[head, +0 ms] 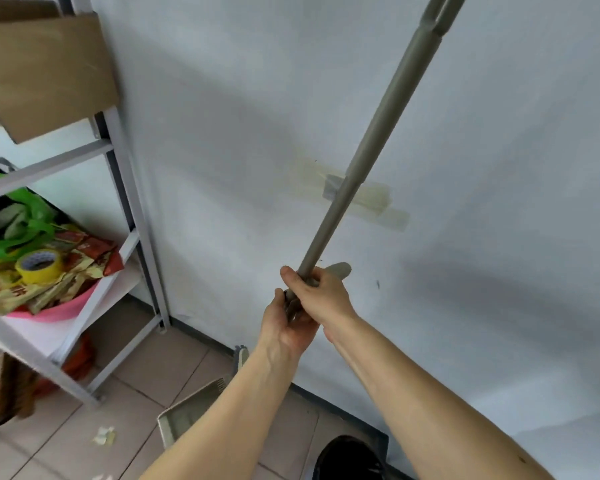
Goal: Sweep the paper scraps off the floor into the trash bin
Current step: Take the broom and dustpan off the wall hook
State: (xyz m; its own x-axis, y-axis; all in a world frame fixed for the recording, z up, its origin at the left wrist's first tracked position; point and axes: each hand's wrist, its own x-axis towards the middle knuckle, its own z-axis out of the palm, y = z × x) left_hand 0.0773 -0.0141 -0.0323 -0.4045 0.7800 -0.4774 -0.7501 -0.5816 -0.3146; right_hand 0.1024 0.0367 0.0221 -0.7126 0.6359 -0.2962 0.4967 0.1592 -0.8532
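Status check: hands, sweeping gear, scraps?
Both hands, left and right, on grey handle. Dustpan on floor. Paper scrap unswept. Bin not visible.

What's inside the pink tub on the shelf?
The pink tub is heaped with crumpled wrappers, with a yellow tape roll on top and a green bag behind it. Whatever lies deeper in the tub is covered by that pile.

A grey broom pole [371, 157] slants up against the wall; a grey dustpan [187, 410] sits on the floor near crumpled paper scraps [104, 435].
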